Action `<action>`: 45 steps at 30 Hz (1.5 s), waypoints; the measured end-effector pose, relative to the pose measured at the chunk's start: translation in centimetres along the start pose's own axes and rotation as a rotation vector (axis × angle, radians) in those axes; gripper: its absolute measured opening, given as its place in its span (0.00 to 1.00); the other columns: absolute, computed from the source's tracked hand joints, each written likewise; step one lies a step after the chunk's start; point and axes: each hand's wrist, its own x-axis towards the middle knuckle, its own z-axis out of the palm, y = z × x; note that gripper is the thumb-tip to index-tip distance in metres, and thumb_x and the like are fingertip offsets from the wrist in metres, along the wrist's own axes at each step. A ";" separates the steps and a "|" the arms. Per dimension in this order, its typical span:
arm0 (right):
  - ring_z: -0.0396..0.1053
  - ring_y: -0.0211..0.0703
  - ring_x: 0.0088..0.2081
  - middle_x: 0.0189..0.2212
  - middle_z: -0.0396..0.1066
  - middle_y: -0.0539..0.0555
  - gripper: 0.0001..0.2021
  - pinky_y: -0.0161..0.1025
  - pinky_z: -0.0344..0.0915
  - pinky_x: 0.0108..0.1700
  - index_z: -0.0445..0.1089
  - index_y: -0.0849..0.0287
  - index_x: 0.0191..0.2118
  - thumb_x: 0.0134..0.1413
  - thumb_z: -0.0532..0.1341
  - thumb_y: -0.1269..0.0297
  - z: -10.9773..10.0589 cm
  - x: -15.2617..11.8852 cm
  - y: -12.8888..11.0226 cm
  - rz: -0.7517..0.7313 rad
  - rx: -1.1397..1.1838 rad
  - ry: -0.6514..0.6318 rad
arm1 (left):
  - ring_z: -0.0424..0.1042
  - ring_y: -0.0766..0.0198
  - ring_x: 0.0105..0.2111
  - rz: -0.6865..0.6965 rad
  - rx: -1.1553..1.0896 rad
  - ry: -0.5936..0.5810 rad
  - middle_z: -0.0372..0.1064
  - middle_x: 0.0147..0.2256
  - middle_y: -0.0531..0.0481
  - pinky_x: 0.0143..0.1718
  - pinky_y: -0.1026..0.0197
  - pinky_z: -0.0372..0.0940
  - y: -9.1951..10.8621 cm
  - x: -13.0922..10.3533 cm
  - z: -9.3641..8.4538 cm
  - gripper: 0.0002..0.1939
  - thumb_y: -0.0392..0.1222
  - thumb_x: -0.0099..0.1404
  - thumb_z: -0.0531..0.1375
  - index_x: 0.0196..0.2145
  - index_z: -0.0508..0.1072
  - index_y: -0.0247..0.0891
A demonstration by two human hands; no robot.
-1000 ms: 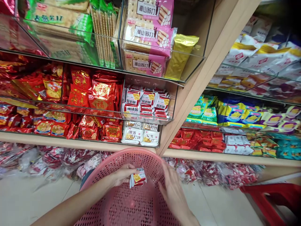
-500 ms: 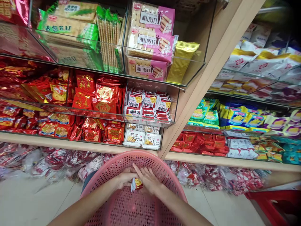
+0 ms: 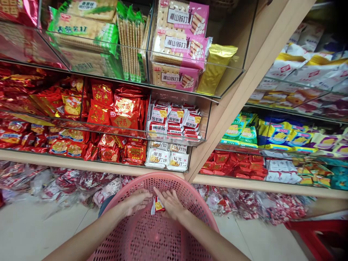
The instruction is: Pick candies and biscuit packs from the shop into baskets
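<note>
Shop shelves (image 3: 233, 105) full of snack bags and cracker packs fill the wall in front of you. Below them sits your pink basket (image 3: 165, 232) with its many little holes. Your left hand (image 3: 136, 202) and right hand (image 3: 170, 203) meet inside it, near the far rim. Both pinch one small red and white snack packet (image 3: 157, 205), held upright between your fingers.

pink cracker packs (image 3: 179, 43) reading 淮山苏打; red packets (image 3: 123, 112) marked 福
</note>
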 end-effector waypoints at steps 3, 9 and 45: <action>0.60 0.55 0.48 0.48 0.65 0.61 0.53 0.56 0.49 0.54 0.25 0.58 0.64 0.40 0.64 0.67 0.2 0.4 -0.3 -0.021 -0.013 0.014 | 0.67 0.65 0.31 0.011 0.034 0.019 0.65 0.27 0.57 0.34 0.64 0.59 0.2 -0.7 -0.3 0.20 0.47 0.41 0.67 0.28 0.62 0.41; 0.61 0.56 0.48 0.46 0.65 0.62 0.55 0.59 0.50 0.54 0.28 0.60 0.64 0.37 0.67 0.66 0.8 0.8 -0.6 -0.035 -0.058 0.020 | 0.66 0.66 0.31 0.054 0.160 0.000 0.65 0.28 0.57 0.35 0.64 0.58 1.5 -1.9 0.0 0.18 0.49 0.43 0.65 0.30 0.64 0.40; 0.64 0.64 0.51 0.53 0.63 0.66 0.47 0.75 0.54 0.48 0.14 0.48 0.62 0.51 0.54 0.77 -1.5 -2.5 -0.9 0.039 -0.009 0.222 | 0.70 0.58 0.43 1.236 1.956 0.494 0.69 0.44 0.43 0.40 0.62 0.63 32.8 -8.1 6.9 0.17 0.33 0.59 0.55 0.46 0.68 0.35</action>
